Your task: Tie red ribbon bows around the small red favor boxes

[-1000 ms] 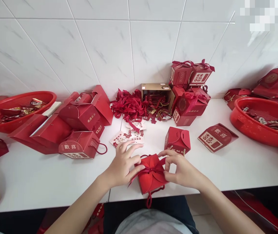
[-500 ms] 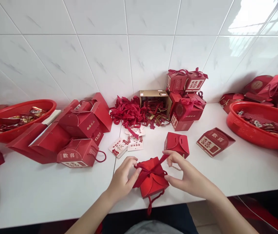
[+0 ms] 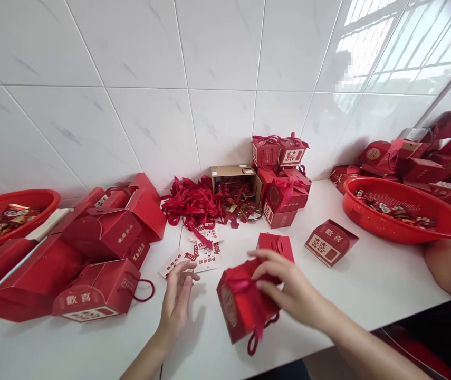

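Below the middle of the head view a red gift box (image 3: 235, 311) stands tilted, with a dark red ribbon tied in a bow on top and a cord handle hanging at its front. The fingers of my right hand (image 3: 288, 287) are curled on the top of this box, at the bow, and partly hide it. My left hand (image 3: 175, 298) is off the box, to its left, with its fingers apart and nothing in them. Printed cards (image 3: 205, 256) lie just beyond my left hand. Behind my right hand sits another red box (image 3: 276, 244), partly covered.
A heap of red ribbons (image 3: 193, 200) lies by an open cardboard box (image 3: 233, 171). Right of it, tied boxes (image 3: 284, 192) are stacked. Red boxes (image 3: 102, 232) crowd the left. Red baskets of sweets (image 3: 391, 227) stand at both sides. Another person's arm (image 3: 442, 266) is at far right.
My left hand has let go of the ribbon and moved left. My right hand has moved onto the box top, and the box has turned and tilted. The view has swung right.
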Motion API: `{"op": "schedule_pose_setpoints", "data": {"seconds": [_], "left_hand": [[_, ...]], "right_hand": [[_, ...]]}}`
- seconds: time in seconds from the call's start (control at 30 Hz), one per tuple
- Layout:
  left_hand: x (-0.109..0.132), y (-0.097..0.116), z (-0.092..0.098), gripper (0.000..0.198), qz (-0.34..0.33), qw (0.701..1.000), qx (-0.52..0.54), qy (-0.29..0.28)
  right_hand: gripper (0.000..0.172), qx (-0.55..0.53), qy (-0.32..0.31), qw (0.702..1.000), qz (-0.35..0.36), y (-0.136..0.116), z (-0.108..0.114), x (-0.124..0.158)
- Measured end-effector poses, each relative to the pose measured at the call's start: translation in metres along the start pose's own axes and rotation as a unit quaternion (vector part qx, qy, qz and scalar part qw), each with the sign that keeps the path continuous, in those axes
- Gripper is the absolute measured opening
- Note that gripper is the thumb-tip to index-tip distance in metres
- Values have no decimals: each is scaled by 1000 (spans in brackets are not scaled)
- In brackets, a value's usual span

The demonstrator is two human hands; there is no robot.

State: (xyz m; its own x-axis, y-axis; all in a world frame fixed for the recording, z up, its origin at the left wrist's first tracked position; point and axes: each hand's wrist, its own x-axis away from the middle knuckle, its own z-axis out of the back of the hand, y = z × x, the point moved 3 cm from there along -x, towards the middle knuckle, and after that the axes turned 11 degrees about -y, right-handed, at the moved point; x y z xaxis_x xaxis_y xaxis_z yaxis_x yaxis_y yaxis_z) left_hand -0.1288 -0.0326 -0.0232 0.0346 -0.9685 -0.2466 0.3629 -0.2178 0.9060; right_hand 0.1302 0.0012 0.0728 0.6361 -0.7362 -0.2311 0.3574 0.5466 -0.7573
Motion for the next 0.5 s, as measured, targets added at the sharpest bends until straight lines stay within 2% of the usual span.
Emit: {"op": "schedule_pose_setpoints", "data": {"seconds": [0.07,0.13,0.17,0.23,0.27,0.3,0.33,0.4,0.5], "left_hand": [[-2,-9,-1,29,1,999,-37,-25],[-2,-17,-5,28,-19,993,-91,-70],[-2,-21,-7,28,-30,989,-111,-92],[-2,-28,-9,29,-40,983,-132,-122],[-2,-32,-8,29,-39,982,-136,-127],[-3,-35,-8,30,-34,982,-138,-127],[-4,-38,-7,31,-26,983,-138,-122],[-6,-42,-6,32,-14,984,-136,-113],[-5,-45,-8,33,-7,988,-123,-91]], "right_hand": [[17,33,55,998,28,-4,54,-13],[9,22,118,992,47,-6,118,-33],[10,9,136,990,20,-4,149,-46],[27,1,168,984,-56,3,205,-75],[40,17,183,980,-81,7,229,-90],[44,39,202,973,-103,14,248,-105],[39,49,210,970,-111,23,263,-121],[29,59,218,967,-118,46,278,-150],[15,74,214,967,-119,92,272,-186]]}}
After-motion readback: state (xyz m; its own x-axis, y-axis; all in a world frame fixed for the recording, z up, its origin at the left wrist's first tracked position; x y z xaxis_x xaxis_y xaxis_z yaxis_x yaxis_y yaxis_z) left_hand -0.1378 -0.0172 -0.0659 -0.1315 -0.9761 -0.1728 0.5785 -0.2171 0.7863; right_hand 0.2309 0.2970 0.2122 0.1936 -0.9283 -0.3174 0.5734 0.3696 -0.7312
